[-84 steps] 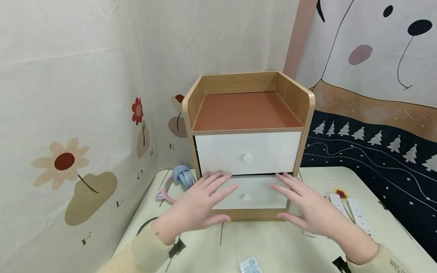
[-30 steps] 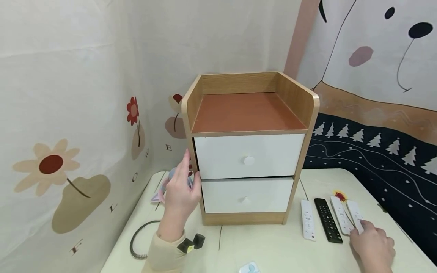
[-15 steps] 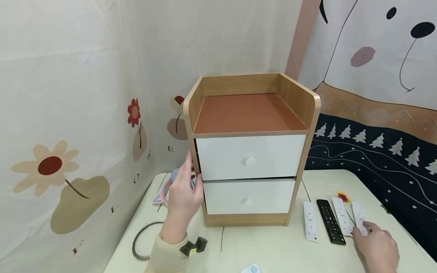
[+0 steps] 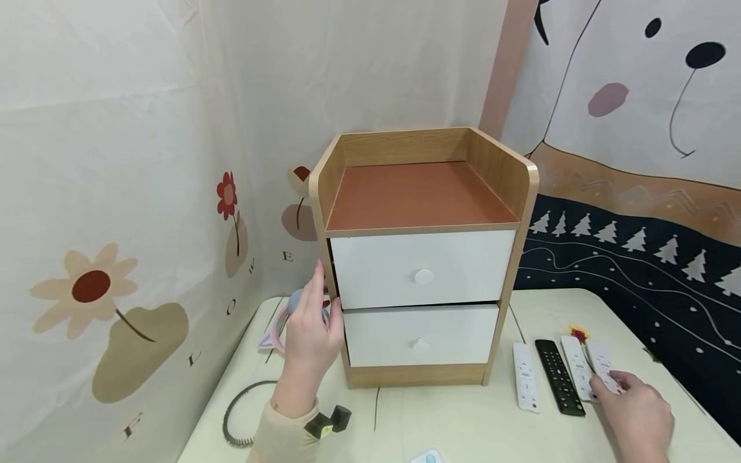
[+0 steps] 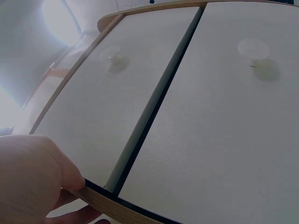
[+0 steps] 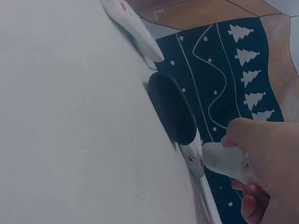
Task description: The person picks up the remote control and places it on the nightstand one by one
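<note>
A small wooden cabinet (image 4: 417,375) with two white drawers stands on the table. My left hand (image 4: 312,344) rests at its left side, fingers straight along the side panel. In the left wrist view the thumb (image 5: 70,175) lies on the front edge, with the other fingers partly hidden behind the panel. To the right my right hand (image 4: 639,411) pinches the near end of a white remote control (image 4: 601,360). The right wrist view has this remote (image 6: 226,158) between thumb and fingers, tilted. Beside it lie another white remote (image 4: 574,360) and a black remote (image 4: 558,379).
A third white remote (image 4: 525,379) lies nearest the cabinet. A red-and-yellow flower (image 4: 577,334) shows behind the remotes. Left of the cabinet are a pink and blue item (image 4: 280,325) and a coiled black cord (image 4: 234,411). A small white item (image 4: 428,457) is cut off in front.
Both hands have left the lower drawer's front: my left went to the cabinet's left side, my right to the rightmost remote. In the last half second that remote shifted slightly toward its neighbour.
</note>
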Available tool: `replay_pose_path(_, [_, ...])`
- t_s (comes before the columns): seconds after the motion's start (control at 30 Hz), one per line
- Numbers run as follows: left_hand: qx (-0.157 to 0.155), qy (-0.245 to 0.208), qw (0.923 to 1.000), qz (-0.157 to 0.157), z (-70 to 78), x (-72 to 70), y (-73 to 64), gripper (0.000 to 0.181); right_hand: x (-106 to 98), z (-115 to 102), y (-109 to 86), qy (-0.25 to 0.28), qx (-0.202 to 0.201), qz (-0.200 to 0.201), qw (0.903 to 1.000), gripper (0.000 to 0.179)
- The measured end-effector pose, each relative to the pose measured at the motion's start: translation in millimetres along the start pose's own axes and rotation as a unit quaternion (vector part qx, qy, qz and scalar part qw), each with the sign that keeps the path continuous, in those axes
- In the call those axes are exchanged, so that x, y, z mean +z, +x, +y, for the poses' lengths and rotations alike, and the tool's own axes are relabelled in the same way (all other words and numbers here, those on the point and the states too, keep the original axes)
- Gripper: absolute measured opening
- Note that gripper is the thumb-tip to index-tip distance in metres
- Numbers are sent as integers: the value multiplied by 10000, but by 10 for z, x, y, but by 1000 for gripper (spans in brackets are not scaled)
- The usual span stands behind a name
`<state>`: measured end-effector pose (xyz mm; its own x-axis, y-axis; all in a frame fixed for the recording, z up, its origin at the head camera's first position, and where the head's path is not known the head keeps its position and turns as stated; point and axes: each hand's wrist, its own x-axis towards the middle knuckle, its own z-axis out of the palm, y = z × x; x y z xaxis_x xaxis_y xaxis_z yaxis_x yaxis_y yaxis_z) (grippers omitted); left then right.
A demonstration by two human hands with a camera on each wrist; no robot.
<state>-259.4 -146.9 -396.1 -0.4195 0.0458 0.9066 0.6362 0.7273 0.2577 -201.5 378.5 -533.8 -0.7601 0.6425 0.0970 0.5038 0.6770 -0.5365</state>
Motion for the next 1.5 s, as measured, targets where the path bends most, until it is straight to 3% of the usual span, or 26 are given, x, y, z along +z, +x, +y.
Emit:
replay_pose_path(0.3, [13, 39, 10000, 46, 3, -12, 4, 73, -13, -216, -115, 414, -411, 450, 9973, 56])
replay_pose_path(0.43, [28, 18, 10000, 39, 3, -7, 7, 74, -60, -355, -216, 528, -916, 927, 9901, 51])
replay_pose_path(0.57, [4, -12, 10000, -8, 9, -6, -2, 74, -103, -493, -315, 761, -1553, 1598, 9719, 45])
replay_pose_path(0.73, [-20, -14, 10000, 16, 12, -3, -10, 74, -172, -716, -421, 1320, -1951, 2197, 9467, 39])
replay_pose_path(1.07, [-13, 12, 10000, 2, 19, 1, -27, 75, -445, -1267, -674, 2659, -2444, 2475, 8991, 30])
replay_pose_path(1.13, [-25, 7, 10000, -2, 22, -2, -32, 76, -517, -1354, -711, 2930, -2557, 2529, 8859, 31])
replay_pose_path(1.27, [-39, 21, 10000, -8, 32, -3, -34, 77, -670, -1502, -758, 3619, -2758, 2678, 8492, 30])
replay_pose_path(1.4, [-59, 29, 10000, -8, 38, 0, -29, 77, -831, -1684, -828, 4545, -3012, 2913, 7860, 29])
replay_pose_path(1.5, [-96, 57, 9999, -30, 38, -1, -28, 77, -957, -1874, -932, 5263, -3345, 2988, 7224, 28])
